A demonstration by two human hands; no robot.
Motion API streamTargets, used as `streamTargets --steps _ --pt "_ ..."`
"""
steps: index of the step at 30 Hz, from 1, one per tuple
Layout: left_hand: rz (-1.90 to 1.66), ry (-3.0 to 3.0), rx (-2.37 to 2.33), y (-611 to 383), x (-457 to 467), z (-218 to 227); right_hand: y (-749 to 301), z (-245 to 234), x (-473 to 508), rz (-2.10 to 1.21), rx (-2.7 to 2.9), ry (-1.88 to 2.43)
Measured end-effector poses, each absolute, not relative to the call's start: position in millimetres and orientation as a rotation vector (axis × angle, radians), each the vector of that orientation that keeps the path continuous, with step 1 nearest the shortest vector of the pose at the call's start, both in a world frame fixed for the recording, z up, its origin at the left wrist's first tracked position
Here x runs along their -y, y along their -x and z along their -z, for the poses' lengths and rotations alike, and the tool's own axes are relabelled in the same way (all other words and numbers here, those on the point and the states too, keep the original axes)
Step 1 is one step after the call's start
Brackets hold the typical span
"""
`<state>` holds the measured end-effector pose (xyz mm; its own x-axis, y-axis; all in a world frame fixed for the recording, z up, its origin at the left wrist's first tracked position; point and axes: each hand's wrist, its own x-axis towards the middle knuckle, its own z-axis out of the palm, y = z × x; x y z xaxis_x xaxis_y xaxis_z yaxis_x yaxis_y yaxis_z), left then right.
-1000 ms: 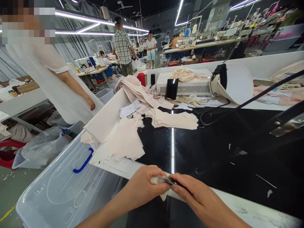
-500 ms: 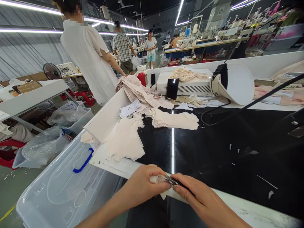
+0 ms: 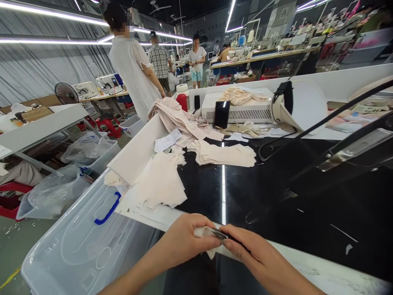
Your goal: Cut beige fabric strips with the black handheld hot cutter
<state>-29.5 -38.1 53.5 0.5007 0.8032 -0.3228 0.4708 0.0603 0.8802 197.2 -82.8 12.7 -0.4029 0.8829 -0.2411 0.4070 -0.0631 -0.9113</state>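
My left hand (image 3: 192,233) is closed on a small cream fabric piece (image 3: 201,232), pinched between thumb and fingers, with a corner of it hanging below. In my right hand (image 3: 248,248) is a pair of thread snips (image 3: 220,234); the metal tips meet the cloth at my left fingertips, and my fingers hide much of the dark body. Both hands are close together over the table's front edge. Beyond them lie a stack of cream cut pieces (image 3: 161,180) and a second cream stack (image 3: 225,153) on the black tabletop (image 3: 196,188).
Pinkish fabric strips (image 3: 184,119), a paper slip (image 3: 167,140), a phone (image 3: 221,114) and a white vented box (image 3: 251,111) line the back. A lidded clear bin (image 3: 82,241) stands left. A blurred dark bar (image 3: 353,151) crosses at right. A co-worker (image 3: 132,73) stands behind the table.
The co-worker in white has shifted to the right. A dark bar with a metal part has swung in over the tabletop from the right. My hands have barely moved.
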Motion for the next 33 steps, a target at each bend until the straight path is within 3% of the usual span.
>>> streamTargets --steps 33 --pt "-0.364 -1.633 -1.130 26.3 39.6 -48.8 -188.7 -13.0 81.0 -1.418 1.823 1.399"
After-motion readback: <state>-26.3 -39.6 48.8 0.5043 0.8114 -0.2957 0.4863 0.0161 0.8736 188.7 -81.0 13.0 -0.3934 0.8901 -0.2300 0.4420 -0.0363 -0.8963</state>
